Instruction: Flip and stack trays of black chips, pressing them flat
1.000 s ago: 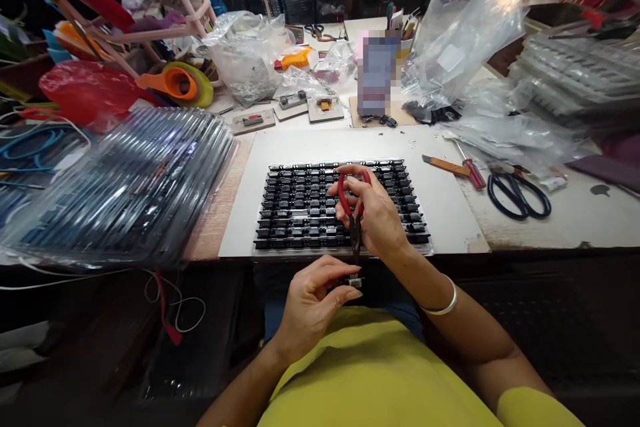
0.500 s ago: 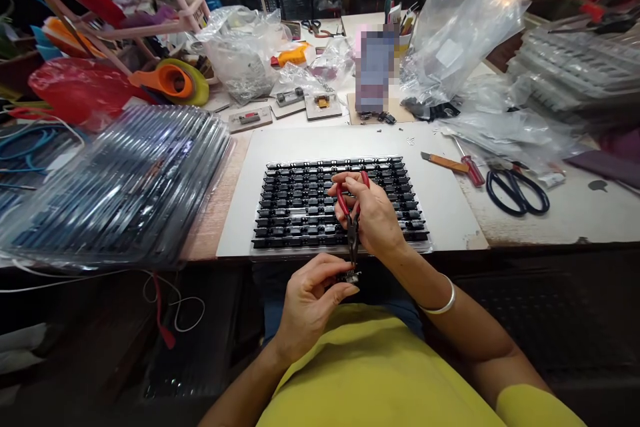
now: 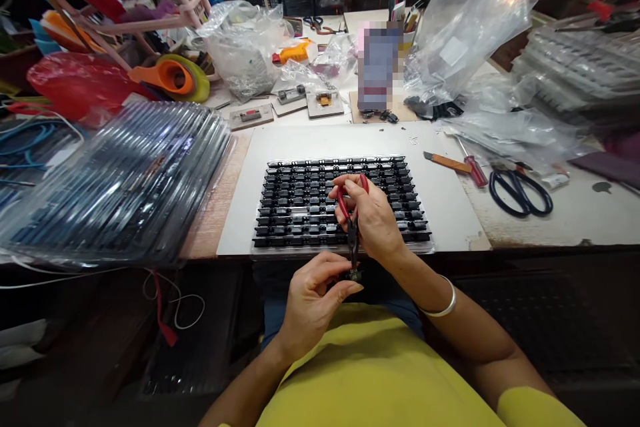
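Between thumb and fingers, my left hand (image 3: pixel 313 300) pinches a small black part with a row of metal pins (image 3: pixel 354 274), just past the table's front edge. My right hand (image 3: pixel 373 220) is closed round the red handles of pliers (image 3: pixel 353 230), whose dark jaws point down and reach the pins. Whether the jaws grip a pin is too small to tell. Behind the hands, a clear tray (image 3: pixel 300 211) with rows of black parts lies on a white board (image 3: pixel 240 213).
Stacked plastic trays (image 3: pixel 120 180) stand at the left. Black-handled scissors (image 3: pixel 520 192), a red screwdriver (image 3: pixel 475 170) and an orange cutter (image 3: pixel 447 161) lie at the right. Plastic bags (image 3: pixel 245 47), small fixtures (image 3: pixel 251 115) and a phone-like blurred object (image 3: pixel 377 70) are at the back.
The small black part has tilted slightly between my left fingers, and the pliers' tip has shifted a little with it. Both hands stay in nearly the same place.
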### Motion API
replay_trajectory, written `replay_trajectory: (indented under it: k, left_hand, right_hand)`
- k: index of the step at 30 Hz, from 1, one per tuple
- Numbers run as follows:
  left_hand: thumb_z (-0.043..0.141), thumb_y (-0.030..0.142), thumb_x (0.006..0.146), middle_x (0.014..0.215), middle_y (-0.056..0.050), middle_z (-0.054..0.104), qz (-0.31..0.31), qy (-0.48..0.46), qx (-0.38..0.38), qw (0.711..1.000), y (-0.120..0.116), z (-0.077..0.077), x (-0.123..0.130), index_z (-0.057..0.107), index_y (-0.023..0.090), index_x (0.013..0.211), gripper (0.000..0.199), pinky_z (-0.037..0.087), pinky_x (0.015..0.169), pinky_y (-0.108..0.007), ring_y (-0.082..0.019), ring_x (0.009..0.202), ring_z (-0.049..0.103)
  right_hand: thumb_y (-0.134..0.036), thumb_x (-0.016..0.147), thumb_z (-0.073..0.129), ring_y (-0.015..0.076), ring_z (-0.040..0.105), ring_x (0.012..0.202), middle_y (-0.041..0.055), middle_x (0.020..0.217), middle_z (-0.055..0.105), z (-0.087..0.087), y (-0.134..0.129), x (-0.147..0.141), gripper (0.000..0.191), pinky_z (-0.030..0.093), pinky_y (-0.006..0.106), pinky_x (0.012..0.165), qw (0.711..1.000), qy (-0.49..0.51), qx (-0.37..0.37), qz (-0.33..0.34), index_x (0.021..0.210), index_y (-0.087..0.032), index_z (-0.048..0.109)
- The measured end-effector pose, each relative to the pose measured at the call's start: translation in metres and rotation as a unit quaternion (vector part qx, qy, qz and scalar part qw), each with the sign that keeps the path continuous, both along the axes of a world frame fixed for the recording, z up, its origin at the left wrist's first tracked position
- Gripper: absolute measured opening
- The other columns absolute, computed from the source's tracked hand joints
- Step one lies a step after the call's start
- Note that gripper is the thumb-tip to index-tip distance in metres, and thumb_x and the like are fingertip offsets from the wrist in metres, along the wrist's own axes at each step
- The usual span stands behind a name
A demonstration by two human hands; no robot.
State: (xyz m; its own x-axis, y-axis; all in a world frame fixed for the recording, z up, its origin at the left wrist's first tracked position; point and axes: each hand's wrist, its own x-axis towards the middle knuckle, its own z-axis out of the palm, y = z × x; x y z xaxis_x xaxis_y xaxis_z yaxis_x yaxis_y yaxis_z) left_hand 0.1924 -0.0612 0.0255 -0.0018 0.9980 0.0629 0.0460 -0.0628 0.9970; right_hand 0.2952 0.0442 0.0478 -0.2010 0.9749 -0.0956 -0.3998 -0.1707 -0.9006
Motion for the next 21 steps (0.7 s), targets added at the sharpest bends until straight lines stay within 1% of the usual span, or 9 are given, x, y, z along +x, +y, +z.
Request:
replay_trajectory:
  k: [5,15,21]
  left_hand:
    - [0.073,0.022,0.073,0.079,-0.005,0.063,0.003,0.013,-0.004,1.0,0.0007,-0.0003,-0.0003,0.071,0.016,0.082,0.011,0.043,0.054,-0.022,-0.014,0.068,0.055]
    - [0.073,0.025,0.073,0.078,-0.005,0.063,0.015,0.025,-0.002,1.0,-0.0005,-0.0014,-0.0003,0.072,0.017,0.081,0.012,0.042,0.052,-0.022,-0.013,0.065,0.055]
    - [0.073,0.023,0.072,0.076,-0.004,0.063,0.031,0.028,0.024,0.999,-0.0013,-0.0013,0.0013,0.073,0.018,0.082,0.011,0.041,0.05,-0.02,-0.012,0.063,0.055]
  right_hand:
    - [-0.04,0.084,0.054,0.0059,0.047,0.046,-0.0016,0.078,0.055,0.0,-0.0015,-0.0001,0.022,0.033,0.019,0.039,1.0,-0.008,0.009,-0.002,0.089,-0.019,0.054]
    - [-0.04,0.086,0.051,0.0053,0.046,0.046,-0.0023,0.077,0.054,0.0002,-0.003,-0.0019,0.021,0.033,0.019,0.039,0.999,-0.023,0.042,-0.012,0.09,-0.02,0.053]
    - [-0.038,0.089,0.048,0.0048,0.041,0.042,-0.0036,0.073,0.05,0.0046,-0.0055,-0.0054,0.018,0.031,0.019,0.036,0.996,-0.027,0.079,-0.036,0.087,-0.02,0.05]
